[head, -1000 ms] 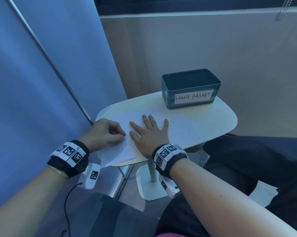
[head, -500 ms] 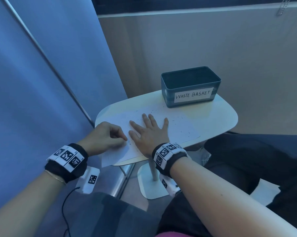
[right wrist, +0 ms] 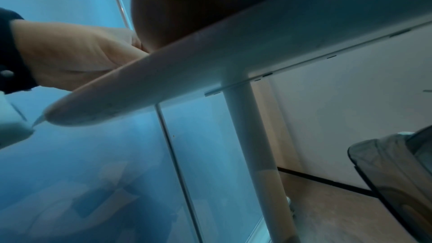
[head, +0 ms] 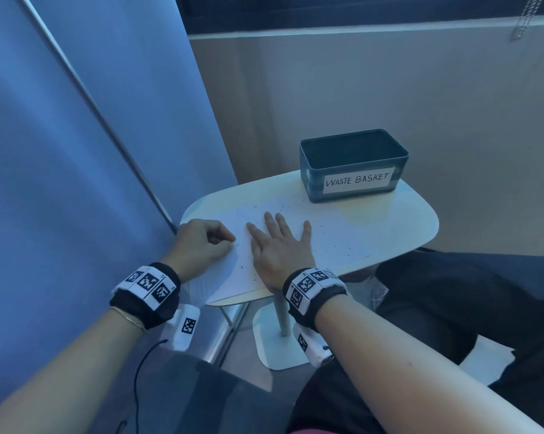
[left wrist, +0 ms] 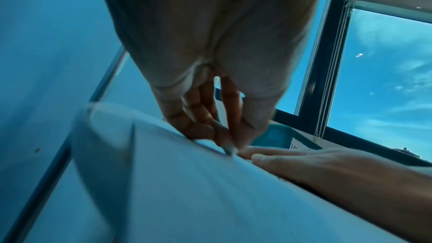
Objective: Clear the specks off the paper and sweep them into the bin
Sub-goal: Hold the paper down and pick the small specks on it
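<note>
Our left hand (head: 201,245) sits at the left end of the desk (head: 399,214), its fingers curled under with the tips down on the paper (head: 226,277). In the left wrist view those fingertips (left wrist: 224,141) touch the sheet, but we cannot tell whether they pinch it or only press it. The near left corner of the paper hangs off the desk edge below this hand.

Just to the right, almost touching the left hand, our right hand (head: 277,245) lies flat on the paper, palm down, fingers straight and spread, thumb out to the right. It holds nothing. In the right wrist view we see mostly the desk's underside and its post (right wrist: 252,136), with the left hand (right wrist: 70,53) beyond the rim.

The specks (head: 342,242) are small dark flecks scattered over the paper, mostly right of the right hand and ahead of its fingertips, a few between the two wrists.

Further right and beyond both hands, the bin (head: 353,166) stands upright at the desk's far edge, a dark open box labelled WASTE BASKET, well apart from both hands.
</note>
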